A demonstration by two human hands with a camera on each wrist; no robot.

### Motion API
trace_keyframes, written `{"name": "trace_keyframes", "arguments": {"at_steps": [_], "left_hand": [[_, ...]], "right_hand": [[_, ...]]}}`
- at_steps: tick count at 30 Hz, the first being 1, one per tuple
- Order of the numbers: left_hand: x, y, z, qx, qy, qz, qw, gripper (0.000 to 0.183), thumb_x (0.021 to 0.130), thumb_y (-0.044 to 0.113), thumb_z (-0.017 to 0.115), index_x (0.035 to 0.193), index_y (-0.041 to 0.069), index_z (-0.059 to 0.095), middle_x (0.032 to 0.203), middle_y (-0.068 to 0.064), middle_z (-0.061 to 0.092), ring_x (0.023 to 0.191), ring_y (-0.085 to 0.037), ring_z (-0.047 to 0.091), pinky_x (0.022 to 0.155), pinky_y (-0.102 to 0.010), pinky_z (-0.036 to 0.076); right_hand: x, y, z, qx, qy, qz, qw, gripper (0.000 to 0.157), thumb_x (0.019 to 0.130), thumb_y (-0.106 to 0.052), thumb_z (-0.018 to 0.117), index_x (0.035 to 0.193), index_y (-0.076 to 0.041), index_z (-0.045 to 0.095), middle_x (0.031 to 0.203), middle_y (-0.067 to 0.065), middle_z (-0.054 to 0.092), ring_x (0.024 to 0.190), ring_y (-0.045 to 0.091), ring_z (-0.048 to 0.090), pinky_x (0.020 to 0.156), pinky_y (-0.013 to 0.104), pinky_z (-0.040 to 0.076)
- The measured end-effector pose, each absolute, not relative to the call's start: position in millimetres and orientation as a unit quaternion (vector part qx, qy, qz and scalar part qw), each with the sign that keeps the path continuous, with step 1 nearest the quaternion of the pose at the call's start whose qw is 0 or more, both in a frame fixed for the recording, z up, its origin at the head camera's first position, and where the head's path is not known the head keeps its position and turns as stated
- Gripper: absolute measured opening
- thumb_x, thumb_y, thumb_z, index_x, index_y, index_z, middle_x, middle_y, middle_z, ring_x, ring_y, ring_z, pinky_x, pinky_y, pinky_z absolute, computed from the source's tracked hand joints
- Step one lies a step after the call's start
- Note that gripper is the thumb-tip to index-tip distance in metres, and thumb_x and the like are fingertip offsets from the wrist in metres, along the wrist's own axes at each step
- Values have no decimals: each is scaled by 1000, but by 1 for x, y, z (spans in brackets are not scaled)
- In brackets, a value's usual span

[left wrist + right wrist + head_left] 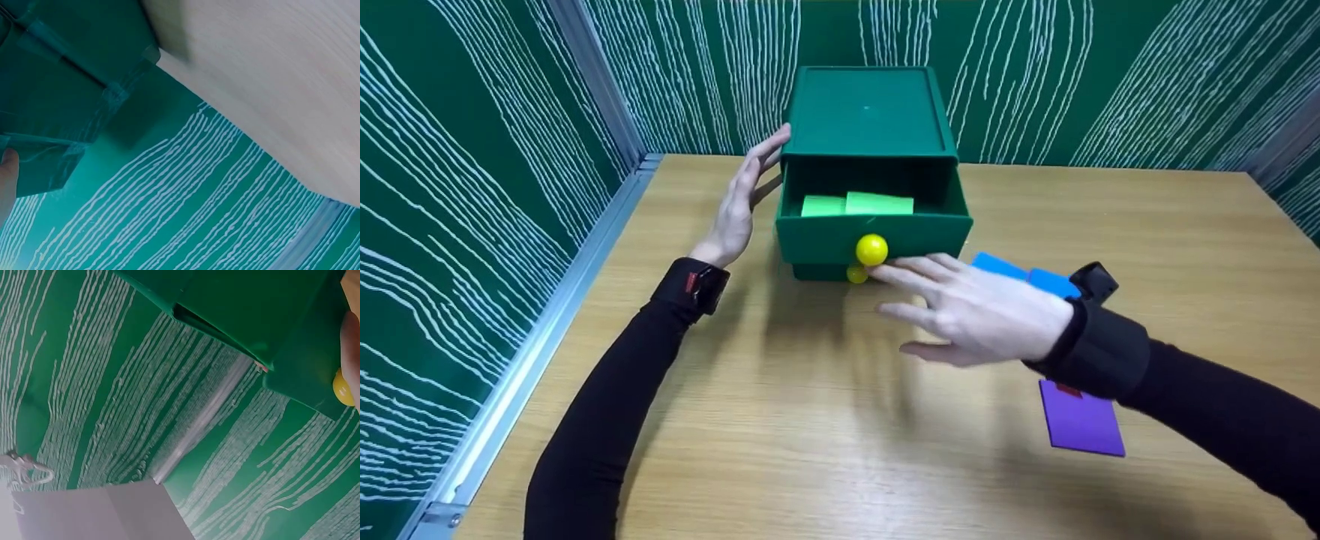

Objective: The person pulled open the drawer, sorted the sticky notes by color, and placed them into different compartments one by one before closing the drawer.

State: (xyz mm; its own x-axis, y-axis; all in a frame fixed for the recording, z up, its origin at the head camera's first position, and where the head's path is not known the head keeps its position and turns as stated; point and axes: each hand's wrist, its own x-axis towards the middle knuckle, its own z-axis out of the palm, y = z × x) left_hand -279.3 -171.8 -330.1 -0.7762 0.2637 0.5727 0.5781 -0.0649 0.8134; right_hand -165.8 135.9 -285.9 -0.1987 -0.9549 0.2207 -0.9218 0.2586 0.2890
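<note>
Nearest on the wooden worktop lies a purple card, flat, partly under the right wrist. Just beyond it is the right hand, palm down with fingers straight and spread, grasping nothing; its fingertips reach the front of the drawer right below the upper yellow knob. A second, lower yellow knob shows just beside those fingertips. Behind the right hand, two blue cards lie on the worktop, near the drawer's right corner.

The drawer is pulled out of the green box, and two light green cards lie inside it, side by side. The box stands towards the back of the worktop, in the middle.

The left hand stands edge-on at the box's left side, fingers straight and released, its fingertips at the upper left corner of the box; in the left wrist view one fingertip lies against the green side. The right wrist view shows the knob at the edge of the drawer front.

Farthest back, green walls with white wavy lines enclose the worktop.
</note>
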Motion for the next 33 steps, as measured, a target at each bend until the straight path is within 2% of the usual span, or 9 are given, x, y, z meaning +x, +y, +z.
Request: {"name": "trace_keyframes", "arguments": {"at_steps": [4, 10, 14, 19, 22, 26, 31, 33], "left_hand": [[-279, -171, -331, -310, -673, -660, 123, 58, 104, 30, 18, 154, 6, 34, 164, -8, 31, 151, -27, 30, 122, -57, 24], [-279, -170, -333, -312, -675, -656, 126, 59, 103, 31, 18, 154, 5, 32, 165, -9, 29, 151, -25, 30, 123, -55, 24], [-280, -170, -332, -314, -676, -654, 128, 61, 102, 33, 20, 155, 5, 32, 165, -9, 28, 151, -24, 30, 124, -54, 24], [-281, -169, -331, -311, -678, -652, 133, 62, 101, 35, 21, 155, 5, 32, 166, -8, 27, 151, -23, 29, 123, -54, 24], [-282, -168, -333, -311, -680, -650, 135, 63, 101, 35, 20, 155, 5, 31, 166, -8, 26, 152, -23, 28, 124, -52, 23], [-282, -165, -337, -310, -687, -643, 137, 65, 100, 34, 19, 158, 5, 25, 169, -8, 18, 155, -20, 20, 127, -50, 16], [-277, -161, -343, -300, -688, -650, 116, 67, 99, 35, 19, 161, 10, 13, 171, -4, 7, 157, -17, 10, 126, -59, 8], [-276, -160, -346, -299, -686, -654, 112, 66, 100, 34, 18, 162, 11, 11, 171, -3, 5, 158, -16, 8, 126, -58, 7]], "right_hand": [[-184, 135, -284, 600, -784, -19, 158, 43, 89, -35, 74, 120, -7, 66, 144, 23, 54, 125, 39, 58, 101, 52, 51], [-211, 136, -281, 562, -820, 0, 113, 45, 90, -34, 73, 123, -5, 68, 149, 27, 45, 123, 45, 57, 103, 59, 48], [-225, 136, -277, 535, -839, 6, 98, 43, 90, -34, 73, 123, -7, 69, 152, 27, 41, 118, 45, 60, 101, 58, 50], [-234, 135, -276, 531, -840, 13, 111, 39, 90, -32, 74, 120, -8, 70, 148, 24, 46, 111, 40, 63, 94, 53, 55], [-233, 133, -280, 547, -828, 0, 126, 44, 89, -32, 74, 124, -7, 67, 143, 23, 50, 111, 39, 61, 94, 53, 54], [-231, 128, -291, 549, -823, -14, 143, 55, 89, -35, 73, 133, -5, 59, 139, 22, 54, 111, 37, 58, 92, 49, 55], [-232, 123, -305, 523, -840, -1, 144, 65, 90, -38, 73, 140, -3, 52, 139, 23, 52, 112, 37, 55, 94, 48, 52], [-232, 123, -310, 521, -842, 1, 139, 66, 90, -39, 72, 141, -2, 50, 139, 23, 52, 113, 38, 54, 96, 49, 50]]}}
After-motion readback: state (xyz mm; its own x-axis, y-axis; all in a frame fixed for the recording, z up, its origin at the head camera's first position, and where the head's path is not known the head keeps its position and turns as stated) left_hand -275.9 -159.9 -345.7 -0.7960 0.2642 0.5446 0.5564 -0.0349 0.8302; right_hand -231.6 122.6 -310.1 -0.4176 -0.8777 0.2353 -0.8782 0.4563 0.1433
